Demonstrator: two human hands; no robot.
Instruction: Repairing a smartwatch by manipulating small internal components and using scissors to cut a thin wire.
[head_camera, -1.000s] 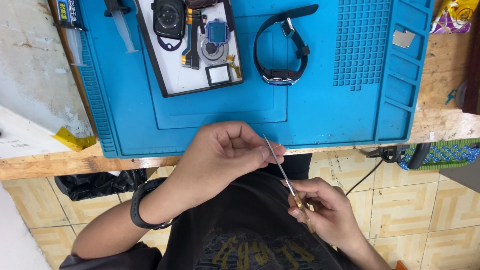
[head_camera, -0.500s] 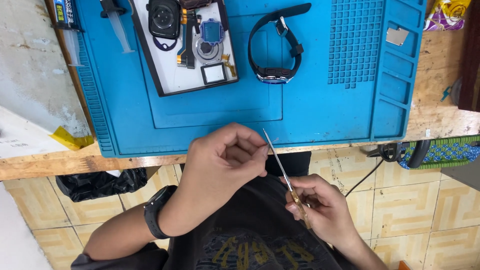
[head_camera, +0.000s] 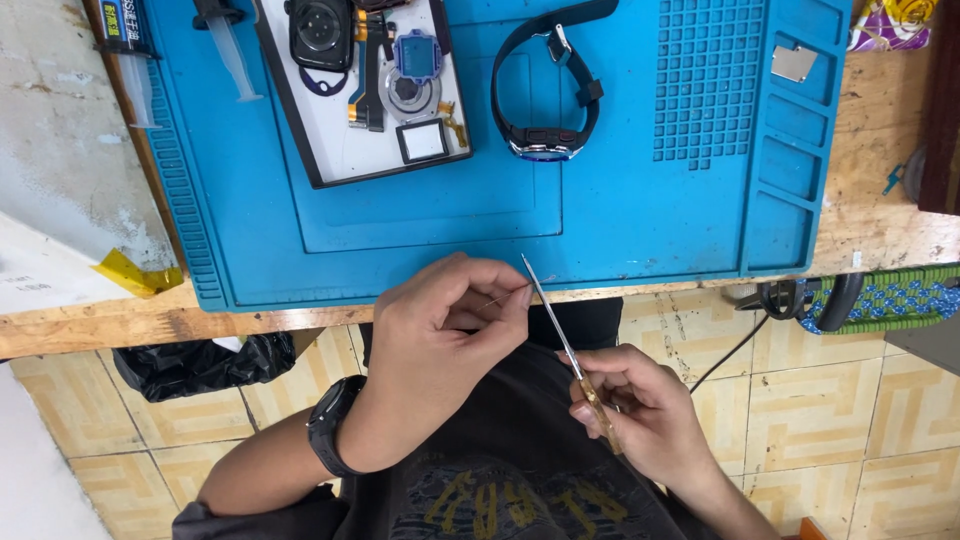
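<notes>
Here the thin screwdriver (head_camera: 565, 345) runs on a slant — its metal tip up by the counter's (head_camera: 880, 225) near edge, its amber handle down in the right hand (head_camera: 640, 415), whose fingers are closed around it. The left hand (head_camera: 445, 340) pinches a fine wire-like piece, too small to tell, beside the shaft. Both hands hang just off the edge, over the lap — the blue mat (head_camera: 500, 225) lies beyond.

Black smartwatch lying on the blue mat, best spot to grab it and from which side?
Take the smartwatch by its strap loop, pinching the arched band near the buckle from above. The case lies at the mat's near side, while the strap curves up and stands free, offering two opposed faces. Both hands are occupied with the screwdriver.
</notes>
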